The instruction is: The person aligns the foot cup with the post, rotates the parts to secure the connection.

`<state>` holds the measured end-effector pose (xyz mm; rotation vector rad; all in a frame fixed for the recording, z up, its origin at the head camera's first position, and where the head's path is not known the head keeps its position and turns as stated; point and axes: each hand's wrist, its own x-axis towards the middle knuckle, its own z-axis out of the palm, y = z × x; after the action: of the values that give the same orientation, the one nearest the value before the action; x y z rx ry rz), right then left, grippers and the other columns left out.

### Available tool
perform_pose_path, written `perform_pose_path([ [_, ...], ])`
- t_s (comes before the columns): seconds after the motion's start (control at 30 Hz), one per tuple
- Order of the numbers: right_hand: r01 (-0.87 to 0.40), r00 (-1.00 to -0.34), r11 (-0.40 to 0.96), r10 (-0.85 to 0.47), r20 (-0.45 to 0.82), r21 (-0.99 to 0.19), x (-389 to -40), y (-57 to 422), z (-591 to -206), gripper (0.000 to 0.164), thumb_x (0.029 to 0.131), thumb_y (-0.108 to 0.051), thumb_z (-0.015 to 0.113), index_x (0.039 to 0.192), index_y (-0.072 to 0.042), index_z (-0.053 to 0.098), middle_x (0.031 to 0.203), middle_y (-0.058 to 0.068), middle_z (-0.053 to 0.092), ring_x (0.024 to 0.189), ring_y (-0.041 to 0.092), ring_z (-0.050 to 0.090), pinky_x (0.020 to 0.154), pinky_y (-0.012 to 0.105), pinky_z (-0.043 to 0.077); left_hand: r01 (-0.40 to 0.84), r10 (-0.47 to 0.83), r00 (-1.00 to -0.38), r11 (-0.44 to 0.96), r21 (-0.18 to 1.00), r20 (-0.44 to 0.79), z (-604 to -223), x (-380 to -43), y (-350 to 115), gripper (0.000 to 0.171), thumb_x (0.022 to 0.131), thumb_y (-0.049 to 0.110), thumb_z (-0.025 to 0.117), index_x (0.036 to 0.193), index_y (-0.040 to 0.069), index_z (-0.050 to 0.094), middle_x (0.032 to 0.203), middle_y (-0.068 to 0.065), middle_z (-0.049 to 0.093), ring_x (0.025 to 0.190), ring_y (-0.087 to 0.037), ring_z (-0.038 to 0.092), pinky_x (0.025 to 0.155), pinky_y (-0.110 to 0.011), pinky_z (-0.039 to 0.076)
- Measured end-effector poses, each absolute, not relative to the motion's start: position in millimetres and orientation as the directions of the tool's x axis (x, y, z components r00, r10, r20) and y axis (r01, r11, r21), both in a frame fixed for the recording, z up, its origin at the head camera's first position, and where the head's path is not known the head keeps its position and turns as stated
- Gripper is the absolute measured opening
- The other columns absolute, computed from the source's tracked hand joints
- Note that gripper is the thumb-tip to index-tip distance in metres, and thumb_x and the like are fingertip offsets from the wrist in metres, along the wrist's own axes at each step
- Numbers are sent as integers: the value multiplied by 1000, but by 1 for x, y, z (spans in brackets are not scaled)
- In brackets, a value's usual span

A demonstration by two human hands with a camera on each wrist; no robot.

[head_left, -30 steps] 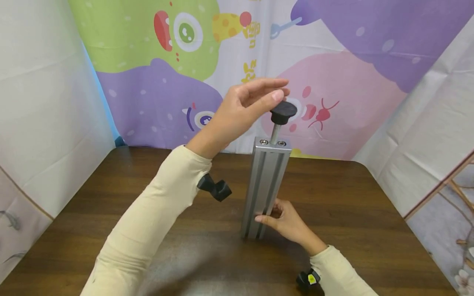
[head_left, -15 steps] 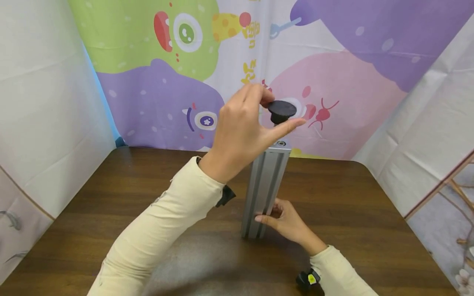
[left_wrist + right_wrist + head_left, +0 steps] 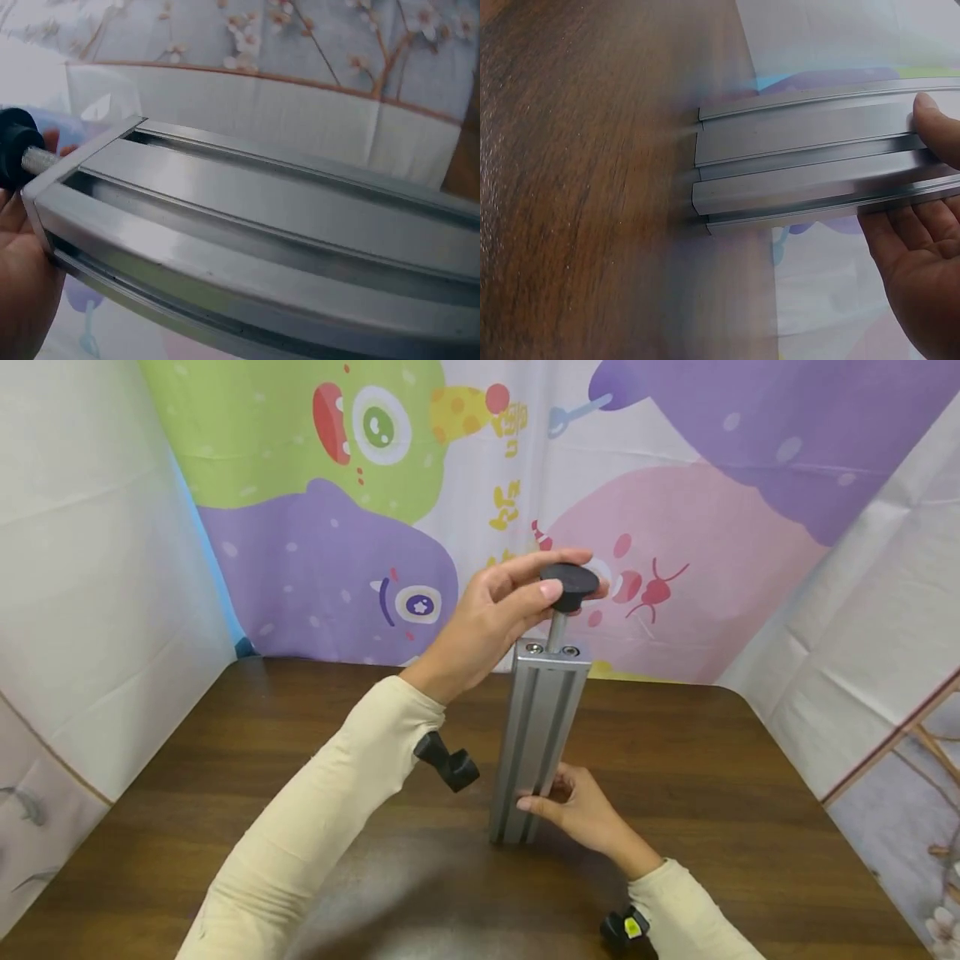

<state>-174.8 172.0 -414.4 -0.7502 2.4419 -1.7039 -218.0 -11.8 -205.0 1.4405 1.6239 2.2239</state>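
A slotted aluminium profile (image 3: pixel 536 743) stands upright on the wooden table. From its top end plate rises a threaded rod (image 3: pixel 557 631) with a black levelling foot (image 3: pixel 572 581) on it, its flat disc facing up. My left hand (image 3: pixel 487 618) grips this foot, thumb on the near side and fingers behind. In the left wrist view the foot (image 3: pixel 15 146) shows at the edge, beside the profile's capped end. Low on the profile, my right hand (image 3: pixel 581 810) holds it between thumb and fingers. The right wrist view shows the profile's lower end (image 3: pixel 727 165) meeting the tabletop.
The brown wooden table (image 3: pixel 712 777) spreads around the profile. A cartoon-print curtain (image 3: pixel 337 552) hangs behind it, with pale side curtains (image 3: pixel 82 568) at left and right. Two socket screws flank the rod in the end plate. Each wrist wears a black mount.
My left hand has turned about the levelling foot, first swinging its thumb to the right, then back left, and now closes on the foot. The right hand and profile have stayed still.
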Motion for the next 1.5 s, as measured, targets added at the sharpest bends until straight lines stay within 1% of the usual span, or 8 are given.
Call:
perform_pose_path([
  [0.27, -357, -876, 284, -432, 213, -890, -174, 172, -414, 26, 86, -12, 71, 106, 4, 64, 102, 17, 71, 91, 14, 68, 76, 27, 54, 407, 611, -462, -499, 765, 643, -202, -225, -13, 48, 95, 12, 36, 136, -12, 43, 118, -27, 62, 121, -31, 54, 105, -40, 38],
  [0.57, -365, -872, 278, -436, 222, -889, -175, 172, -414, 26, 86, -12, 72, 105, 4, 64, 101, 17, 71, 90, 13, 68, 75, 27, 55, 711, 414, -552, -220, 669, 723, -192, -212, -18, 38, 97, 11, 47, 131, -5, 52, 122, -18, 63, 113, -14, 60, 97, -30, 46],
  [0.7, -363, -870, 270, -441, 221, -892, -175, 172, -413, 26, 86, -11, 72, 106, 3, 64, 101, 17, 71, 91, 14, 69, 75, 28, 55, 912, 252, -406, 170, 373, 878, -188, -200, -16, 39, 88, 22, 67, 117, -4, 61, 110, -13, 66, 102, -14, 61, 89, -24, 47],
  [0.83, -355, -866, 259, -452, 212, -898, -175, 173, -412, 27, 87, -11, 71, 108, 3, 63, 103, 17, 70, 92, 14, 69, 76, 29, 55, 871, 221, -241, 478, 110, 945, -191, -190, -8, 59, 76, 44, 78, 106, -4, 62, 93, -12, 62, 85, -19, 58, 77, -27, 48],
  [0.97, -344, -867, 249, -454, 205, -905, -174, 174, -411, 27, 87, -11, 71, 108, 3, 63, 103, 17, 70, 92, 14, 69, 76, 29, 55, 806, 200, -203, 591, 48, 958, -195, -189, 1, 61, 74, 53, 77, 93, -2, 60, 83, -10, 55, 75, -20, 52, 70, -31, 45],
  [1.17, -327, -878, 260, -438, 190, -908, -174, 173, -411, 27, 86, -11, 72, 108, 2, 64, 102, 17, 70, 90, 14, 69, 75, 29, 55, 906, 113, -215, 394, 155, 970, -199, -201, 3, 39, 78, 29, 80, 83, -2, 57, 81, -11, 56, 77, -20, 55, 73, -27, 46],
  [1.3, -329, -883, 279, -428, 190, -902, -172, 172, -411, 28, 85, -13, 72, 107, 3, 64, 101, 17, 71, 89, 13, 68, 74, 29, 55, 942, 197, -335, 77, 326, 921, -200, -210, -4, 25, 82, 15, 75, 94, -5, 65, 90, -12, 64, 84, -16, 60, 78, -26, 49],
  [1.5, -338, -890, 303, -410, 198, -891, -172, 172, -413, 26, 85, -14, 73, 105, 1, 65, 100, 15, 71, 87, 12, 68, 73, 28, 55, 573, 520, -514, -384, 724, 682, -203, -222, -19, 37, 99, 2, 45, 134, -8, 48, 126, -20, 60, 113, -21, 61, 99, -37, 45],
])
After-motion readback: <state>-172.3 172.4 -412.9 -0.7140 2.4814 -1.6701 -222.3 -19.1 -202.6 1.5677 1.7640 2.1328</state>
